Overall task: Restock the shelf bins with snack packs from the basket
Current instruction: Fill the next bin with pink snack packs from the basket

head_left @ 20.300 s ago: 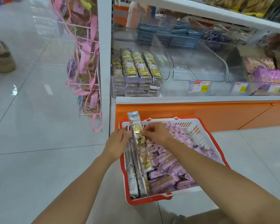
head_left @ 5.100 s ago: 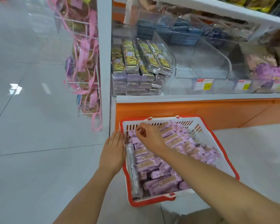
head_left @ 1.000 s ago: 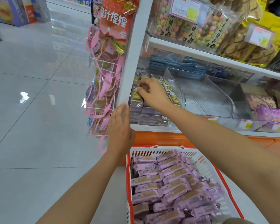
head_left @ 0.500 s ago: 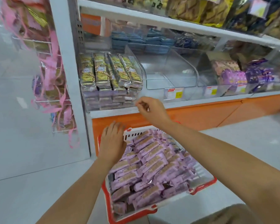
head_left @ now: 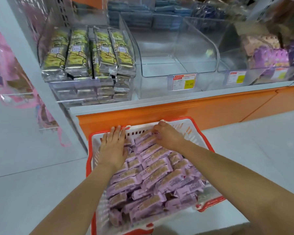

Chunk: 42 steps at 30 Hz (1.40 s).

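Note:
A white basket with a red rim [head_left: 190,121] stands on the floor below the shelf, heaped with purple snack packs [head_left: 153,177]. My left hand [head_left: 114,148] lies flat, fingers straight, on the packs at the basket's far left, with its fingertips reaching the far wall. My right hand [head_left: 166,135] is at the basket's far end, fingers curled down on a purple pack [head_left: 147,141]. On the shelf above, the left clear bin [head_left: 134,46] is full of long silver-and-yellow packs [head_left: 87,53]. The middle clear bin [head_left: 176,53] holds nothing.
A right-hand bin [head_left: 255,80] holds purple and pink packs [head_left: 270,55]. Blue packs [head_left: 143,16] are stacked at the back of the shelf. An orange plinth [head_left: 176,109] runs under the shelf. Pink-ribboned bags [head_left: 15,78] hang on a rack to the left.
My right hand has dropped from the shelf edge into the far end of the basket and curled onto a purple pack. My left hand stays on the basket's far left.

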Available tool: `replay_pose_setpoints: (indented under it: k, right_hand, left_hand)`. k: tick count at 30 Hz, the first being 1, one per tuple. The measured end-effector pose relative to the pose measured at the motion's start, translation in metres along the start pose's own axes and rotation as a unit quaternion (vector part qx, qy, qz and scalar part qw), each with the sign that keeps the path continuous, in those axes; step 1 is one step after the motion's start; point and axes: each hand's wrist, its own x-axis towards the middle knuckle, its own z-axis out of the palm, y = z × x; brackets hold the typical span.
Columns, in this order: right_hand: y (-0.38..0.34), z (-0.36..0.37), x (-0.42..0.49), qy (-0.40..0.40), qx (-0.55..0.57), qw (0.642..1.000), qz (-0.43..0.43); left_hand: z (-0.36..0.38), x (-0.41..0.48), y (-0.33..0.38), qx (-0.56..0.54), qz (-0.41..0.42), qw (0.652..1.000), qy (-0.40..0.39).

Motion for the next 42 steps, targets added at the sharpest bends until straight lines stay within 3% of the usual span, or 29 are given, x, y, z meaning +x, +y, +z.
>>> replay_pose_setpoints:
  k: [5, 12, 21, 28, 31, 34, 38, 42]
  right_hand:
    - [0.012, 0.005, 0.014, -0.021, -0.055, 0.997, -0.043]
    - [0.021, 0.01, 0.014, -0.003, -0.037, 0.995, -0.093]
    - [0.013, 0.003, 0.009, -0.009, -0.036, 0.996, -0.079]
    - [0.021, -0.007, -0.004, 0.044, 0.137, 0.988, -0.062]
    - [0.022, -0.021, -0.011, 0.067, 0.236, 0.969, -0.032]
    - [0.02, -0.04, -0.019, 0.088, 0.315, 0.945, -0.014]
    - [0.013, -0.062, -0.029, 0.092, 0.375, 0.923, -0.013]
    - [0.003, -0.076, -0.036, 0.122, 0.445, 0.887, 0.002]
  left_hand:
    - [0.003, 0.001, 0.01, 0.032, -0.039, 0.998, -0.022]
    - [-0.005, 0.002, 0.023, 0.058, -0.08, 0.993, -0.068]
    - [-0.008, 0.004, 0.025, 0.1, -0.073, 0.99, -0.066]
    - [-0.017, 0.008, 0.026, 0.112, -0.057, 0.99, -0.07]
    - [-0.025, 0.007, 0.029, 0.048, -0.02, 0.999, 0.007]
    - [-0.036, 0.009, 0.039, -0.097, 0.066, 0.989, 0.092]
    - [-0.056, 0.017, 0.063, -0.278, 0.082, 0.957, 0.004]
    - [-0.07, 0.022, 0.067, -0.426, 0.07, 0.899, -0.075]
